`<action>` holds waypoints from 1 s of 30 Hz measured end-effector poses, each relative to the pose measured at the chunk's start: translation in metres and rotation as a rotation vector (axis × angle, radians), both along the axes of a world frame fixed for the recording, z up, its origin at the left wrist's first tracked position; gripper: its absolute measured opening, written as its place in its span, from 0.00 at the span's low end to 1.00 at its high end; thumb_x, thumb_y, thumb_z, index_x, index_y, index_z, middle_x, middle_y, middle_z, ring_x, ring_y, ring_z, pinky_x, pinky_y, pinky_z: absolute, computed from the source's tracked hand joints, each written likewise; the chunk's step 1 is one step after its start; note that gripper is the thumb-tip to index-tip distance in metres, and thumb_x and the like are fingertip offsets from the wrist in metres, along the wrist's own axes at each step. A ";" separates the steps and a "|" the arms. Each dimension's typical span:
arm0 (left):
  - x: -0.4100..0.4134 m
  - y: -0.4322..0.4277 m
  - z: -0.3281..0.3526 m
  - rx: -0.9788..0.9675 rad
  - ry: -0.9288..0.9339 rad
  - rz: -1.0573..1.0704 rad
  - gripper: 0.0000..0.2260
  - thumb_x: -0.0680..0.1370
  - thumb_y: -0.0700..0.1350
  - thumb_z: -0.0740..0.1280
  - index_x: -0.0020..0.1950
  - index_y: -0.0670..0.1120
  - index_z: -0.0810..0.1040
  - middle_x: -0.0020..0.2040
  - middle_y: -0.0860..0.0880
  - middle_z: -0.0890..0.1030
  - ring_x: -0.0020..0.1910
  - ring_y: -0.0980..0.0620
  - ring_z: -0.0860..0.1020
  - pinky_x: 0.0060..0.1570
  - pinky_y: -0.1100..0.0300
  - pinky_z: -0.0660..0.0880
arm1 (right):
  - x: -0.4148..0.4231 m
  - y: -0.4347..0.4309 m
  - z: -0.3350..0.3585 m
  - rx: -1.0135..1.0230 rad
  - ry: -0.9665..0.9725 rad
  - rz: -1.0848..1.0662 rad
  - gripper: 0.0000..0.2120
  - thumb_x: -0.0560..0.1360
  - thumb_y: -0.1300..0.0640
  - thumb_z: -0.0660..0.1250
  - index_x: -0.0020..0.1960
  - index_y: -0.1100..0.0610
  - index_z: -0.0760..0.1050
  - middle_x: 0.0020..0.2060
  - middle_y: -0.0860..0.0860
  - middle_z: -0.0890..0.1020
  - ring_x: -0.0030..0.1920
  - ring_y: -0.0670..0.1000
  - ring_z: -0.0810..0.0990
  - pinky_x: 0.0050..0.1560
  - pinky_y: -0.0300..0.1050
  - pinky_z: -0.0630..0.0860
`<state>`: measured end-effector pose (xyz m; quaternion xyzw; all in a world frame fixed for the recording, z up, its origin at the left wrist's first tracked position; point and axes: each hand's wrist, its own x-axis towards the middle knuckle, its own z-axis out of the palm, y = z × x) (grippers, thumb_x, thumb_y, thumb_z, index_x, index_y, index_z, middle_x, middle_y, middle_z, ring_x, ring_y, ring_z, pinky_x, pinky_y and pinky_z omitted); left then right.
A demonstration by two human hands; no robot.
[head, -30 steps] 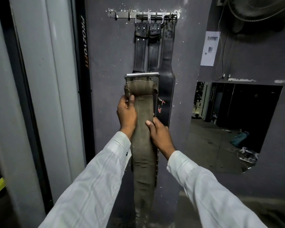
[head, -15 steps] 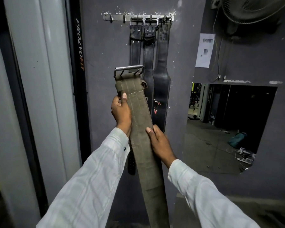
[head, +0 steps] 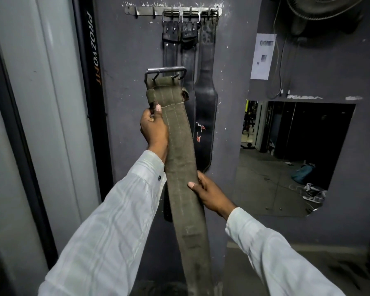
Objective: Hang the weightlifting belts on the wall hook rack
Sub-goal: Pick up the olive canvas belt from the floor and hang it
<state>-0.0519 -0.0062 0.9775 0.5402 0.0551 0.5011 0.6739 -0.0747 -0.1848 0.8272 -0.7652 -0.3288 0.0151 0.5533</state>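
Note:
An olive-green canvas weightlifting belt (head: 179, 146) with a steel buckle (head: 165, 71) at its top end is held upright in front of the wall. My left hand (head: 154, 129) grips its left edge just below the buckle. Lower down, my right hand (head: 209, 195) holds its right edge. The metal hook rack (head: 141, 10) is fixed high on the dark wall. Three black leather belts (head: 205, 97) hang from its right hooks, partly hidden behind the green belt. The rack's left hooks carry nothing.
A black upright frame with lettering (head: 92, 60) stands left of the wall panel, beside pale pillars. A paper notice (head: 263, 56) is stuck to the right wall, above a dark opening (head: 297, 154) onto a gym floor. A fan (head: 320, 9) hangs top right.
The green belt's buckle end has shifted left, clear of the hanging black belts, and tilted. My right hand has slid lower along the belt. My view moved closer to the wall.

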 end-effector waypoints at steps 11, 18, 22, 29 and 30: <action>0.006 0.020 0.004 0.011 0.065 0.078 0.15 0.80 0.52 0.65 0.36 0.48 0.69 0.34 0.51 0.74 0.36 0.50 0.70 0.39 0.56 0.72 | 0.004 0.009 -0.039 -0.053 -0.102 -0.149 0.08 0.79 0.47 0.61 0.56 0.43 0.75 0.52 0.44 0.83 0.54 0.46 0.82 0.60 0.54 0.77; 0.006 0.034 0.015 0.013 0.079 0.076 0.15 0.80 0.51 0.66 0.35 0.49 0.69 0.32 0.54 0.71 0.34 0.53 0.68 0.38 0.59 0.69 | 0.001 0.014 -0.034 -0.064 0.104 0.021 0.14 0.78 0.49 0.67 0.62 0.47 0.75 0.55 0.60 0.83 0.56 0.60 0.83 0.59 0.59 0.79; 0.008 0.038 0.019 0.023 0.066 0.047 0.17 0.80 0.52 0.66 0.33 0.51 0.68 0.32 0.54 0.72 0.33 0.54 0.68 0.38 0.60 0.70 | 0.003 0.023 -0.056 -0.098 0.071 -0.049 0.18 0.74 0.44 0.66 0.58 0.53 0.77 0.51 0.64 0.82 0.47 0.67 0.83 0.48 0.65 0.82; 0.004 0.031 0.018 0.051 0.088 -0.147 0.16 0.79 0.53 0.67 0.33 0.50 0.71 0.36 0.50 0.77 0.38 0.52 0.74 0.42 0.54 0.76 | -0.005 0.037 0.001 0.174 0.174 -0.001 0.13 0.79 0.57 0.68 0.62 0.60 0.78 0.57 0.59 0.84 0.54 0.52 0.84 0.56 0.49 0.81; 0.004 0.028 0.017 0.076 0.093 -0.177 0.16 0.77 0.56 0.67 0.33 0.50 0.73 0.36 0.49 0.78 0.38 0.51 0.74 0.44 0.49 0.79 | -0.005 0.044 0.024 0.268 0.141 -0.030 0.13 0.80 0.58 0.67 0.63 0.62 0.78 0.57 0.59 0.84 0.53 0.51 0.84 0.55 0.47 0.81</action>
